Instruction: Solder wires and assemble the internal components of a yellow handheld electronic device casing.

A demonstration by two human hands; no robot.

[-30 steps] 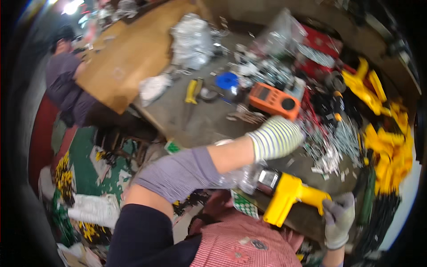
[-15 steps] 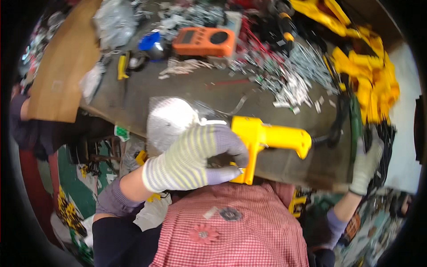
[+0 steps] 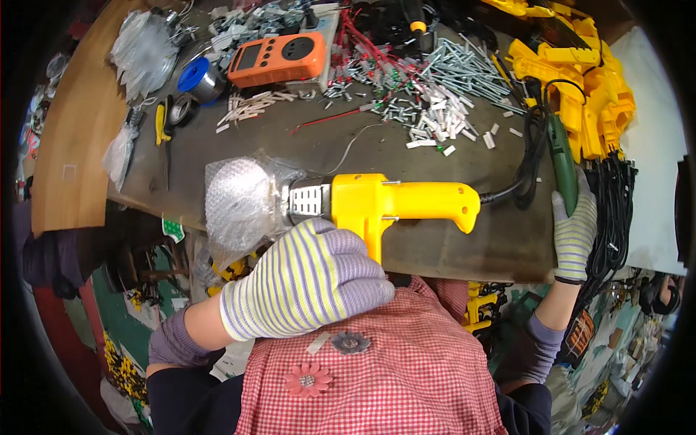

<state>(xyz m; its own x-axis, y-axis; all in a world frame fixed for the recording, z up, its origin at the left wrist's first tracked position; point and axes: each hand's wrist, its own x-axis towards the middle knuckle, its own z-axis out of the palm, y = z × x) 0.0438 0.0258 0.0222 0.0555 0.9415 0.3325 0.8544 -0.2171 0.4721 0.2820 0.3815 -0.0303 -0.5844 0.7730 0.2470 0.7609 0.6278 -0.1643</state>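
A yellow plastic tool body with a handle lies across the table's near edge. Two screws stick out beside its handle, and a slotted metal collar joins it to a round head in bubble wrap. My left hand, in a striped glove, is closed at the tool's lower yellow arm and covers its end; what its fingers hold is hidden. At the right edge my gloved right hand wraps round a green, pen-shaped power tool, which points away from me.
Behind lie an orange multimeter, a blue solder spool, yellow-handled pliers, loose screws and white sleeves. Yellow housings are heaped at right, above bundled black cables. A brown board stands left.
My left fingers have curled from a pinch into a closed fist beside the yellow tool. My right hand has closed round the green tool. The whole view has shifted.
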